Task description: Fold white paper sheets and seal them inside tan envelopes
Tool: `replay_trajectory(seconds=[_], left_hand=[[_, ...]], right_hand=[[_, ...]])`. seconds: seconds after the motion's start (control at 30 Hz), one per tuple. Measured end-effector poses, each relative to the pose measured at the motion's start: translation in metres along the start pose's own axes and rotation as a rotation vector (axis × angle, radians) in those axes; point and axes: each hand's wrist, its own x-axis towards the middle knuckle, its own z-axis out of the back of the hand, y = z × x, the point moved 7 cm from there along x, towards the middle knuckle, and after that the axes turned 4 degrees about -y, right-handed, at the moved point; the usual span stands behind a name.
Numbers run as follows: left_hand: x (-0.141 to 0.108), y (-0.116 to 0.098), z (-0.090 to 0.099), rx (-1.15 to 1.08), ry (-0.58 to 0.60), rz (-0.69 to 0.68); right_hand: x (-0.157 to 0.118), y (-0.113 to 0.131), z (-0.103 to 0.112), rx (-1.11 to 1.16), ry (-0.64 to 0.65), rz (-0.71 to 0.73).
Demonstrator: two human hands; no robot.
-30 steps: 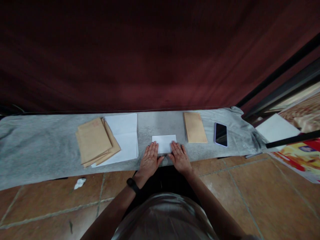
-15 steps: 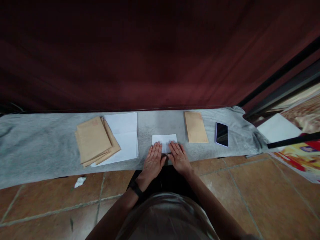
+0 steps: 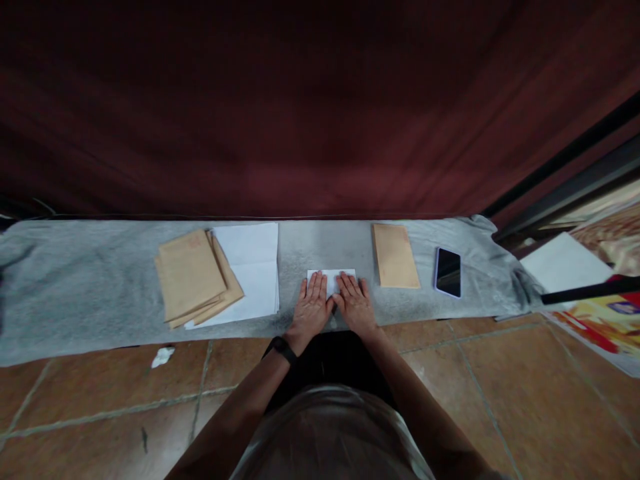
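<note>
A small folded white paper (image 3: 332,283) lies flat on the grey cloth in front of my body. My left hand (image 3: 312,307) rests on its left part, fingers stretched out, palm down. On its right part lies my right hand (image 3: 355,304), also flat with fingers extended. The thumbs come close together near the paper's lower edge. Much of the paper is hidden under the hands. To the left is a stack of white sheets (image 3: 253,260), partly covered by several brown envelopes (image 3: 193,273). A brown envelope (image 3: 397,256) lies to the right of my right hand.
A phone (image 3: 448,273) with a dark screen sits at the right on the grey cloth (image 3: 100,287). A dark red curtain (image 3: 300,133) hangs behind. Further right are a black bar and a white sheet (image 3: 566,261). Crumpled white tissue (image 3: 163,357) lies on the tiled floor.
Both hands have slid forward over the folded paper, covering more of it. The view has shifted slightly; the envelopes, sheets and phone stay in place on the cloth.
</note>
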Motion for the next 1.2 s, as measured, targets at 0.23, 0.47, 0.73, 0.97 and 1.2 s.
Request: replay_trajectory(seconds=[0.23, 0.47, 0.73, 0.97, 1.2], left_hand=[[-0.003, 0.013, 0.005, 0.025, -0.014, 0.041], [-0.004, 0.015, 0.005, 0.03, -0.007, 0.054], [-0.004, 0.015, 0.003, 0.032, 0.036, 0.029], [-0.004, 0.015, 0.004, 0.037, 0.018, 0.053], [-0.009, 0.011, 0.014, 0.036, -0.03, 0.048]], right_hand=[[-0.009, -0.016, -0.001, -0.01, -0.002, -0.027], [-0.005, -0.016, 0.004, -0.015, -0.006, -0.057], [-0.006, 0.023, -0.003, 0.035, 0.033, 0.044], [-0.024, 0.013, -0.001, 0.004, 0.035, 0.014], [-0.04, -0.008, 0.01, -0.024, 0.013, -0.031]])
